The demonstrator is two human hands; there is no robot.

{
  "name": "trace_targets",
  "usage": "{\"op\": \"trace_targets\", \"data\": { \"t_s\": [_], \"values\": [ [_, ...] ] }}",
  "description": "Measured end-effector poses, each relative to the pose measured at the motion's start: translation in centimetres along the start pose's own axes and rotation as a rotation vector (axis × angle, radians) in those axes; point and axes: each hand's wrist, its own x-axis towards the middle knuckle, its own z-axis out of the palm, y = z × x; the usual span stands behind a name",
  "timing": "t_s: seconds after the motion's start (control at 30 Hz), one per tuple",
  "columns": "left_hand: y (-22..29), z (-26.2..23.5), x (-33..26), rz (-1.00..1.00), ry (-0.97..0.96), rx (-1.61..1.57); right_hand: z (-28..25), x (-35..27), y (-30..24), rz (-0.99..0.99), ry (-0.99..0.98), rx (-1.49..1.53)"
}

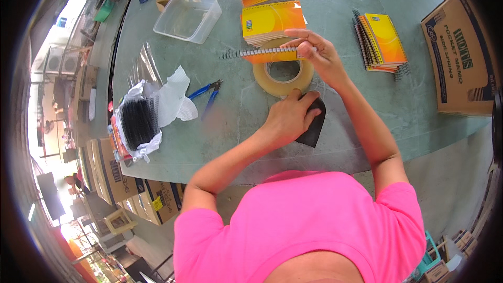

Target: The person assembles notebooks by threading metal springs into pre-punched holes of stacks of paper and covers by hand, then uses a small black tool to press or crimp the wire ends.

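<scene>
My right hand (319, 55) pinches a small spiral notebook (285, 56) by its right end, with the wire-bound edge turned up. A loose length of coil (234, 54) sticks out past the notebook's left end. Just below it, a wide roll of tape (260, 81) lies flat on the table. My left hand (287, 118) is closed over a flat black piece with a rounded end (313, 131), near the table's front edge; its fingers partly cover the piece, whose kind I cannot make out.
Stacked yellow-orange notebooks (272, 21) stand behind my hands, and coil-bound ones (385, 39) lie to the right. A cardboard box (456, 68) stands far right. Leftward are blue-handled cutters (205, 94), black coils (139, 123) in white wrapping, and a clear plastic tub (188, 18).
</scene>
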Motion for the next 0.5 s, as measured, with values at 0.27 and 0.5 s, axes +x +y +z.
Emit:
{"op": "trace_targets", "data": {
  "t_s": [0.27, 0.5],
  "values": [
    [-0.8, -6.0, 4.3, 0.267, 0.573, 0.469, 0.8, 0.0, -0.5, 0.021, 0.124, 0.179],
    [-1.3, -7.1, 6.0, 0.174, 0.377, 0.349, -1.2, -1.9, 0.6, 0.192, 0.102, -0.191]
  ]
}}
